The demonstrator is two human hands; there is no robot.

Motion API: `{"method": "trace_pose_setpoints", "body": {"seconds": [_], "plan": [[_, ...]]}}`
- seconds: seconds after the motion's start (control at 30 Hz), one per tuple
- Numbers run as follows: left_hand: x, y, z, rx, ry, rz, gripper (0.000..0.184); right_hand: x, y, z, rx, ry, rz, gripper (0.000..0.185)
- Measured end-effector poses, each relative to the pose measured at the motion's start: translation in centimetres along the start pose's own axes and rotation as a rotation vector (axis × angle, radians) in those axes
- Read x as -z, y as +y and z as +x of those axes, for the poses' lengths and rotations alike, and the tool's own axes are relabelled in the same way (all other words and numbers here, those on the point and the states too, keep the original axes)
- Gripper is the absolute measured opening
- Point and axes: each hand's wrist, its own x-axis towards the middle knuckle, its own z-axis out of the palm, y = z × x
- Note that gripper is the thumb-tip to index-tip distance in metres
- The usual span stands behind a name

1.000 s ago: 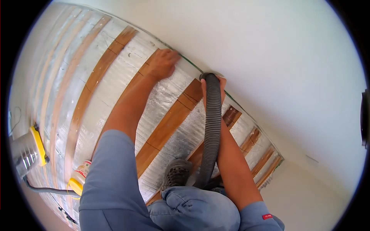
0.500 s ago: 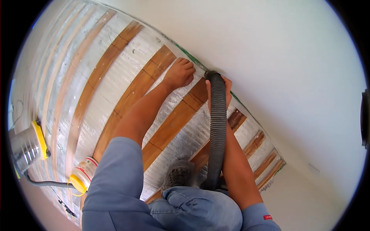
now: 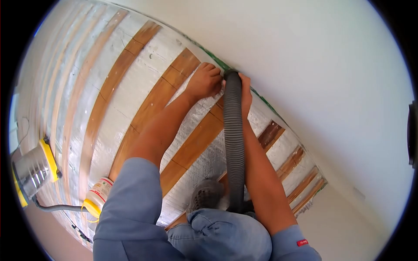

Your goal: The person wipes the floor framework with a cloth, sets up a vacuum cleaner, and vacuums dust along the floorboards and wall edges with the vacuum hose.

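A black corrugated vacuum hose (image 3: 234, 135) rises from beside my knee, its upper end at the joint between the floor and the white wall. My right hand (image 3: 245, 92) is closed around the hose near that end, with part of the fingers hidden behind it. Just left of the hose end, my left hand (image 3: 204, 81) is closed with curled fingers, close to the wall edge. Whatever those fingers may hold is hidden. Green material (image 3: 213, 56) runs along the base of the wall near both hands.
Wooden strips (image 3: 146, 106) cross the silvery foil floor (image 3: 117, 104). A metallic canister with yellow bands (image 3: 35, 169) and a white tub with a yellow lid (image 3: 101, 189) are at the left. My shoe (image 3: 206, 194) rests below the hands. The white wall (image 3: 322, 74) borders the right.
My right hand and the hose end have moved left and slightly up along the wall edge, closer to my left hand. My left hand has barely moved.
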Motion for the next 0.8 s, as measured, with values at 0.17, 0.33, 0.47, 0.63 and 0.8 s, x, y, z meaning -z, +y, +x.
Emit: {"method": "trace_pose_setpoints", "body": {"seconds": [0.17,0.33,0.47,0.63,0.8], "plan": [[0.1,-0.1,0.3,0.009,-0.023,0.013,0.007,1.1,-0.6,-0.5,0.363,0.032,-0.83,0.032],[0.2,-0.3,-0.1,0.011,-0.02,-0.008,0.012,4.8,-0.9,-1.8,0.563,0.218,-1.003,0.045],[-0.2,-0.4,-0.4,0.019,-0.01,0.001,0.012,5.8,-2.4,-2.7,0.461,0.239,-1.008,0.048],[-0.1,-0.4,-0.2,0.029,-0.014,-0.003,0.013,6.6,-3.7,-4.2,0.356,0.284,-0.909,0.048],[-0.4,-0.3,0.2,0.007,0.023,-0.011,0.009,6.7,-3.0,-3.8,0.514,0.242,-1.024,0.049]]}}
